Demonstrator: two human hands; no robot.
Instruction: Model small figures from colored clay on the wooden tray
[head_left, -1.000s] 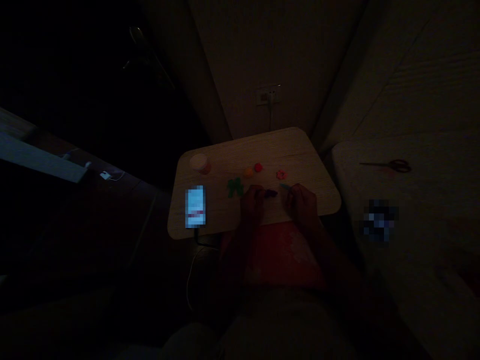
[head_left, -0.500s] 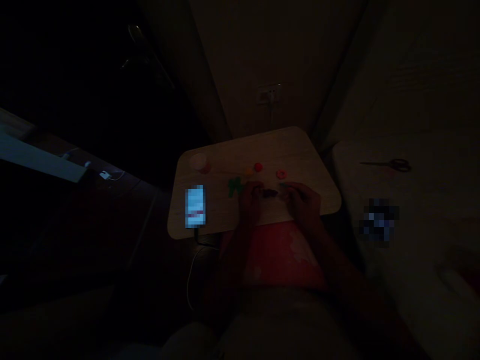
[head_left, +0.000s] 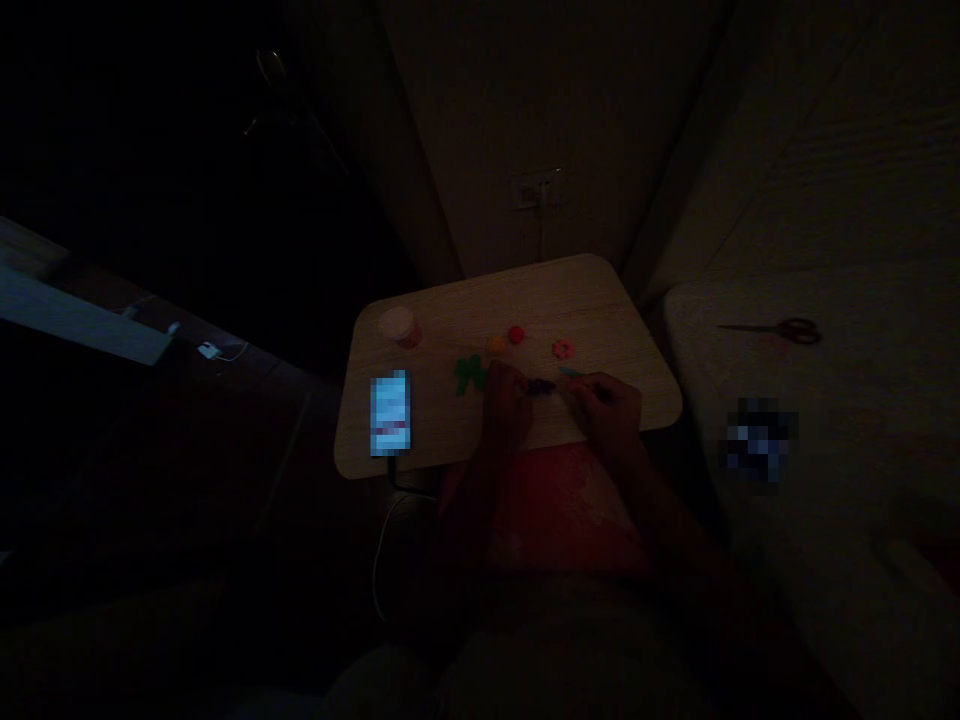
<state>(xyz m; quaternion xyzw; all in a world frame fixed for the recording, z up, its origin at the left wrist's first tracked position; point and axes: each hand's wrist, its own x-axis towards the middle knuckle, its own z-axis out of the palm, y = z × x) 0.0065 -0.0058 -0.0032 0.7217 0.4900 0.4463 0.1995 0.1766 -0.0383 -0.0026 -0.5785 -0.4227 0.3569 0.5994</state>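
The scene is very dim. My left hand [head_left: 508,405] has its fingers curled at the left end of a small dark purple lump [head_left: 541,386], which looks like modelling clay. In my right hand [head_left: 609,408] is a thin teal tool [head_left: 570,372], its tip pointing out to the left beyond my closed fingers. Green pieces [head_left: 470,374] lie just left of my left hand. Behind the hands sit a yellow piece [head_left: 496,344], a red round piece [head_left: 516,335] and a pinkish-red flower-like ring [head_left: 563,349].
A lidded tub [head_left: 400,327] stands at the back left of the small wooden table [head_left: 442,315]. In front of it lies a lit phone [head_left: 391,413] with a cable. Scissors [head_left: 780,330] rest on the pale surface to the right. A wall socket [head_left: 538,188] is behind.
My right hand has turned slightly, and more of the teal tool shows. My left hand has shifted a little to the right, its fingers curled more. The pieces on the table stay put.
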